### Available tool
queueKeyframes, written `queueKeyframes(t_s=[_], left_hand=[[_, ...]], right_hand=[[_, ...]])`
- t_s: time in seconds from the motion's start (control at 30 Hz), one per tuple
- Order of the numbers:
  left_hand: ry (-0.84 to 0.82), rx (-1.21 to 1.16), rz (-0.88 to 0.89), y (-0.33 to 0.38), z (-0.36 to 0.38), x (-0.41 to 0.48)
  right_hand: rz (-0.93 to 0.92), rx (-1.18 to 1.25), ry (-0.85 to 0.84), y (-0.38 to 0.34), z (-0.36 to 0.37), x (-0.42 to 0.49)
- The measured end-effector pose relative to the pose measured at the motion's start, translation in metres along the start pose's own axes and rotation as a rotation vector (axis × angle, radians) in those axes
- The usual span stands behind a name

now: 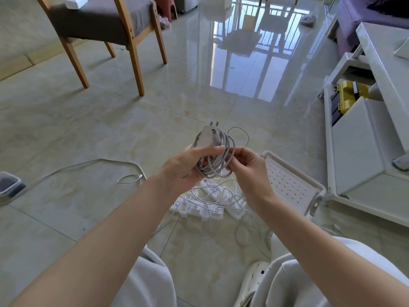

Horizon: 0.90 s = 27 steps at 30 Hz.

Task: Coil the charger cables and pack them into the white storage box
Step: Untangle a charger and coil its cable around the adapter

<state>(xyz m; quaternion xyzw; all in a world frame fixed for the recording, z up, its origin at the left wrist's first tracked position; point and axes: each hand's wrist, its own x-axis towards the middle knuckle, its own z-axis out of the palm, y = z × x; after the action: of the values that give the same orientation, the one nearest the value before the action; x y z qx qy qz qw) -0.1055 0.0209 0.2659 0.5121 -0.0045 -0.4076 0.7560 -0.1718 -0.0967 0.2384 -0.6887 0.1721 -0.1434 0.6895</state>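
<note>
My left hand (pixel 184 167) grips a white charger plug (pixel 210 136) with its white cable (pixel 221 162) wound in loops around the hand and plug. My right hand (pixel 247 167) pinches the loops of that coil at its right side. A loose end of the cable arcs up to the right of the plug. The white storage box (pixel 294 180), perforated at the bottom, lies on the floor just right of my right hand. Below my hands a pile of white power strips and chargers (pixel 208 202) with tangled thin cables rests on the tile floor.
Another white cable (pixel 88 165) trails across the floor to the left toward a small grey bin (pixel 10 185). A wooden chair (pixel 104 25) stands at the back left. A white cabinet (pixel 365 129) with a yellow toolbox (pixel 349 96) is at the right.
</note>
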Motion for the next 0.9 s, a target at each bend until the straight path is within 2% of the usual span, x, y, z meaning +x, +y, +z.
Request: queueKeyframes(t_s=[0.17,0.37,0.5,0.57,0.67,0.7,0.77,0.83,0.9], left_hand=[[0.168,0.133,0.109,-0.008,-0.003,0.01],[0.21,0.239,0.132,-0.013,-0.001,0.015],[0.158,0.338,0.116,-0.018,-0.002,0.015],[0.096,0.316,0.093,-0.015,-0.003,0.014],[-0.054,0.224,0.042,-0.012,-0.006,0.014],[-0.042,0.238,0.032,-0.012,-0.006,0.015],[0.095,0.303,0.046,-0.017,-0.006,0.022],[0.197,0.34,0.063,-0.021,-0.005,0.027],[0.228,0.314,0.074,-0.023,-0.004,0.033]], right_hand=[[0.144,0.18,0.014,0.001,0.006,-0.005],[-0.01,0.022,-0.015,-0.004,0.012,-0.009],[0.096,0.103,-0.007,-0.008,0.006,-0.002],[0.084,0.085,0.003,-0.008,0.002,0.001],[-0.014,-0.119,0.098,-0.005,-0.001,0.006],[-0.043,-0.175,0.131,-0.006,-0.001,0.006],[-0.094,-0.195,0.193,-0.007,0.002,0.002],[-0.151,-0.128,0.211,-0.009,0.008,-0.005],[-0.185,-0.05,0.203,-0.011,0.012,-0.012]])
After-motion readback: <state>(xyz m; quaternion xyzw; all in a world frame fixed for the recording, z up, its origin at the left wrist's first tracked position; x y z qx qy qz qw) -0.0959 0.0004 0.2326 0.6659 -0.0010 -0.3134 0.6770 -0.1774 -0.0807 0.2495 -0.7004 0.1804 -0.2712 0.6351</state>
